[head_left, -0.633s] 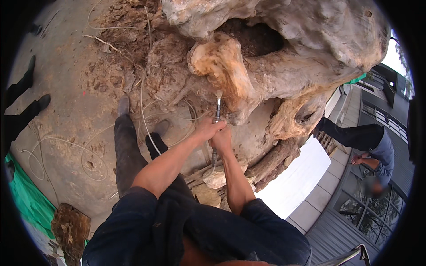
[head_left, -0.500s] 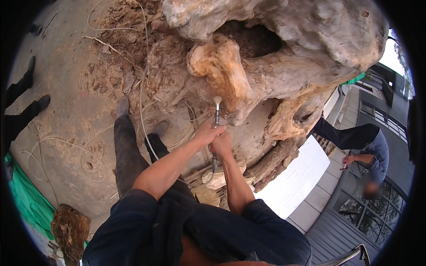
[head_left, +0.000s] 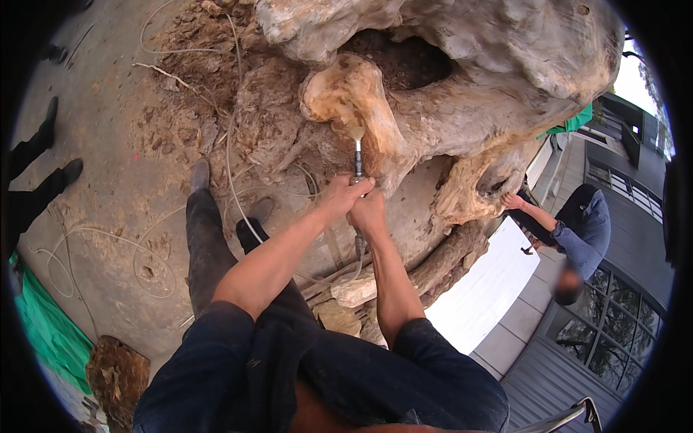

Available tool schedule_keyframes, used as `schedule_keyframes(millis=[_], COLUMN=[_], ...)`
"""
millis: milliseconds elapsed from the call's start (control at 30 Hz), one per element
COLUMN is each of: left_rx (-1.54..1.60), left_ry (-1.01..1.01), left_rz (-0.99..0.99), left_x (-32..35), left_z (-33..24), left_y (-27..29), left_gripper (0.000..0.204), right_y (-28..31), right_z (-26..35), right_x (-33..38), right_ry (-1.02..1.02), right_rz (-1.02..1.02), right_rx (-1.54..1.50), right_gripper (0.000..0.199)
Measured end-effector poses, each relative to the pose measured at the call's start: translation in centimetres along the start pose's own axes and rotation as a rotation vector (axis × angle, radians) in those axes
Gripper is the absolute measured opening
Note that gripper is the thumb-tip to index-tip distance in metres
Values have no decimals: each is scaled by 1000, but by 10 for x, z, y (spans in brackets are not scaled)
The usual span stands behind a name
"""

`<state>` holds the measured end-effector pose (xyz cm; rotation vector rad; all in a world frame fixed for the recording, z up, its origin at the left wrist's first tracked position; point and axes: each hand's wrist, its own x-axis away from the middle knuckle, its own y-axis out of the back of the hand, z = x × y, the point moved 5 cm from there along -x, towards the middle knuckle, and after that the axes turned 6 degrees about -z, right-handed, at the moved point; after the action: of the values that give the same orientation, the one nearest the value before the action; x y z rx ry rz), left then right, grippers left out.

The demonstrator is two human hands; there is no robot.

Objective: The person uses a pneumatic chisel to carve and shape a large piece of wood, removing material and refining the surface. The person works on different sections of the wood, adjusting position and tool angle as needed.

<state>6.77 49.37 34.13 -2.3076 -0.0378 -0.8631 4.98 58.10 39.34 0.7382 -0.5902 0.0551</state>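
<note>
Both of my hands grip a slim die grinder [head_left: 358, 164] with a metal shaft and a pale, flared, brush-like tip. My left hand [head_left: 339, 198] is closed round its upper body, and my right hand [head_left: 367, 213] wraps it just beside and below. From its lower end a thin hose [head_left: 359, 263] runs down. The tip rests on or very close to a rounded, orange-brown knob [head_left: 354, 90] of a large weathered tree root [head_left: 498, 65]; exact contact is hard to tell.
At the right a co-worker [head_left: 588, 224] bends by the root, one hand on it, the other holding a hammer-like tool [head_left: 530, 250]. Loops of hose [head_left: 105, 231] and wood debris [head_left: 170, 123] cover the ground. A white board [head_left: 484, 289] lies beside logs [head_left: 455, 263]. Another person's legs [head_left: 43, 184] stand left.
The grinder and both my hands have shifted up, its tip moving higher onto the knob. The co-worker has moved closer and put a hand on the root.
</note>
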Motion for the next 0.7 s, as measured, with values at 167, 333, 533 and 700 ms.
schedule_keyframes(millis=[167,333,533,700], left_rx=[-27,-54,21,68], left_ry=[50,62,37,-57], left_rz=[35,124,31,-50], left_x=[27,31,42,16], left_z=[28,50,15,0], left_y=[-20,-42,-50,-23], left_gripper=[33,34,31,33], right_y=[17,41,55,23], right_z=[-37,-48,-40,6], right_x=[32,54,40,15], right_ry=[-149,-269,-98,12], right_rz=[21,-118,-55,18], right_rx=[-14,-88,41,-16], right_gripper=[16,22,22,18])
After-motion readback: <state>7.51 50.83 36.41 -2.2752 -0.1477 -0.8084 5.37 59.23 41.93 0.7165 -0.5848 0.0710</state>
